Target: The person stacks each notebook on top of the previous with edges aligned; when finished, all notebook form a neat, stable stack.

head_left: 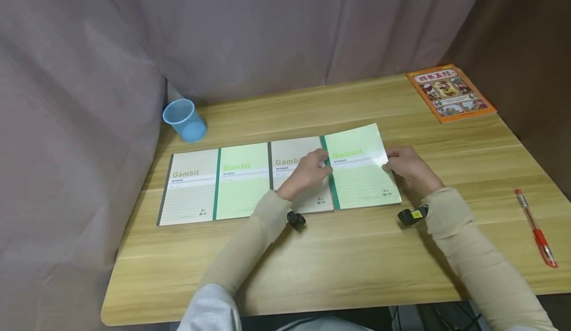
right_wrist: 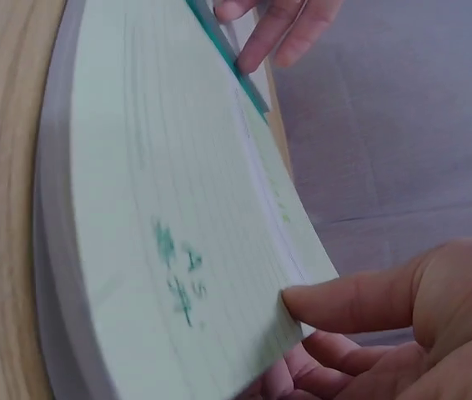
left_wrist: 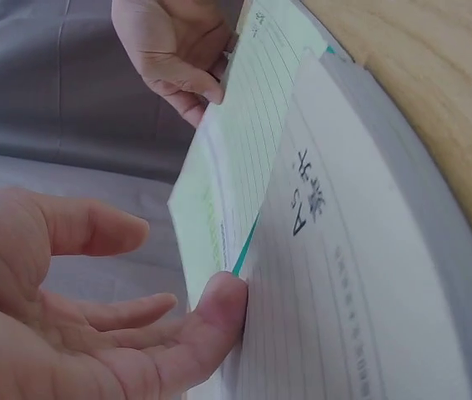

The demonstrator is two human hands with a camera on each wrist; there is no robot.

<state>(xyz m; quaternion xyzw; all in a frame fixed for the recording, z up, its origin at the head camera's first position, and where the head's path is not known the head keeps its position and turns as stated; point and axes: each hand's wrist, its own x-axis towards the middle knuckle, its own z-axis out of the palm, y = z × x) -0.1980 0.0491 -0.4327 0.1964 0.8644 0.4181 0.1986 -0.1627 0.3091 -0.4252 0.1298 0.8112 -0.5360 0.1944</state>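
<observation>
Four Gambit notebooks lie side by side in a row. At its right end is a pale green notebook [head_left: 363, 177] with a dark green spine. My right hand [head_left: 412, 167] pinches its right edge, thumb on the cover and fingers underneath; that side is raised, as the right wrist view shows. My left hand [head_left: 310, 171] reaches over the neighbouring white notebook [head_left: 314, 199], its fingertips at the green spine where the two meet. In the left wrist view, the left thumb and fingers [left_wrist: 219, 304] are loosely spread. Further left are another green notebook [head_left: 243, 187] and a white one [head_left: 189, 192].
A blue cup [head_left: 185, 120] stands at the back left by the curtain [head_left: 250, 33]. An orange comic-style book [head_left: 450, 93] lies at the back right. Towards the right edge of the wooden table [head_left: 348, 261] is a red pen [head_left: 535, 229].
</observation>
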